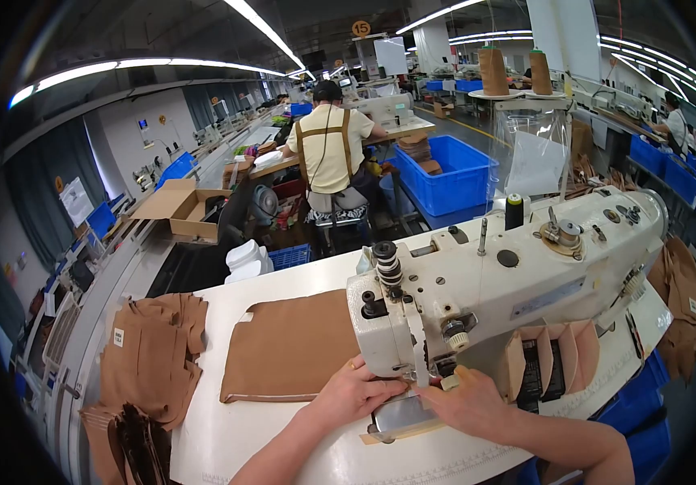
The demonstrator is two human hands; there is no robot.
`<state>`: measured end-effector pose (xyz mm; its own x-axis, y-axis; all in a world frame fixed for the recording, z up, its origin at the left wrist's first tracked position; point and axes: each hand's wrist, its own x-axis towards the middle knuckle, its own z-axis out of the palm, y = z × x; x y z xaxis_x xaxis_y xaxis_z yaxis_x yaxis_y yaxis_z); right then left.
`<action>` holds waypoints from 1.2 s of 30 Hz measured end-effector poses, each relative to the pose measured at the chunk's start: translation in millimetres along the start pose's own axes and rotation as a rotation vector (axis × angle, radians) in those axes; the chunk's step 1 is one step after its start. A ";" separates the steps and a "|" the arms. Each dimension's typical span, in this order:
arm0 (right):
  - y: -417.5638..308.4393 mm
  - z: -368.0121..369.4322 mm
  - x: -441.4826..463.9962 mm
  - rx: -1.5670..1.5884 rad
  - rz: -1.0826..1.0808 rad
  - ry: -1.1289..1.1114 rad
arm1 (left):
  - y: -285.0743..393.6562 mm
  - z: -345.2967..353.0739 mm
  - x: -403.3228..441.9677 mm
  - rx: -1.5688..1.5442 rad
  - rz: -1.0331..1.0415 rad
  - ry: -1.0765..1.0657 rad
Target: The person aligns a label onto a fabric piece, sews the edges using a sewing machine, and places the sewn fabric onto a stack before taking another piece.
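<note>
A white industrial sewing machine point(518, 267) stands across the table in front of me. Left of its needle area lies a flat brown fabric panel point(291, 343) with a pale strip along its near edge. My left hand point(356, 396) rests with fingers stretched out by the panel's right near corner, close to the presser foot. On the other side of the needle, my right hand point(465, 398) has its fingers bent together at the foot. Whatever is between its fingertips is too small to make out. The machine head hides part of the work.
Stacked brown fabric pieces point(154, 347) hang over the table's left edge. A divided holder point(554, 364) with dark items stands under the machine arm. Dark scissors or snips point(634, 333) lie far right. Ahead are a blue bin point(449, 174) and a seated person point(332, 145).
</note>
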<state>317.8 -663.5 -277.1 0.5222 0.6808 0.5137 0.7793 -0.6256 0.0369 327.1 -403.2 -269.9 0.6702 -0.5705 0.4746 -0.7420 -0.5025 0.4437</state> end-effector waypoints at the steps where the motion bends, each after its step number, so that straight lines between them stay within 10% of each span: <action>1: 0.0 -2.1 0.9 0.001 -0.004 0.001 | 0.4 -1.0 1.3 0.010 0.002 -0.002; 28: -12.1 -9.9 6.4 0.112 0.082 -0.054 | -6.6 1.4 -2.5 0.122 0.062 0.084; 36: -7.7 -8.5 4.8 0.234 0.087 0.035 | -12.8 8.6 -8.2 0.533 -0.445 0.272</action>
<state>311.4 -658.7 -267.7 0.5813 0.6124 0.5358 0.7932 -0.5732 -0.2055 330.9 -397.7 -286.0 0.8374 -0.0936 0.5385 -0.2599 -0.9349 0.2416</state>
